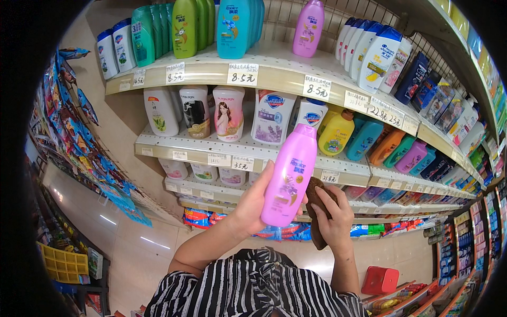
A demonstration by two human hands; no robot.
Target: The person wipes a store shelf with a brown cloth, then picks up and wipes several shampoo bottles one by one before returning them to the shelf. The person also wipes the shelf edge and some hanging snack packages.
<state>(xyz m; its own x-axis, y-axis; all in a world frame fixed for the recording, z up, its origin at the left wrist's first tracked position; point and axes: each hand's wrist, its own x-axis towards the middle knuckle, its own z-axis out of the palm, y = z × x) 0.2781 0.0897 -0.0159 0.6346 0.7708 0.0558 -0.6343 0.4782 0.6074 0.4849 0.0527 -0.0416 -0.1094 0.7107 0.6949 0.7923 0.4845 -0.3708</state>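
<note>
A pink Rejoice bottle (291, 174) is held up in front of the shelves, its printed front facing me and its cap at the top. My left hand (255, 202) wraps around it from the left, with fingertips showing past its right edge. Just to the right, my right hand (332, 214) grips a brown cloth (319, 233) that hangs down below the fingers. On the top shelf (273, 59), another pink bottle (308, 29) of the same kind stands upright, between blue Rejoice bottles (234, 29) and white Head & Shoulders bottles (378, 59).
Lower shelves hold a lavender-print Safeguard bottle (273, 117), a yellow bottle (336, 132) and several others behind my hands. Price tags (242, 74) line the shelf edges. Hanging snack packets (75, 130) are at left. A red plastic stool (380, 280) stands on the floor at lower right.
</note>
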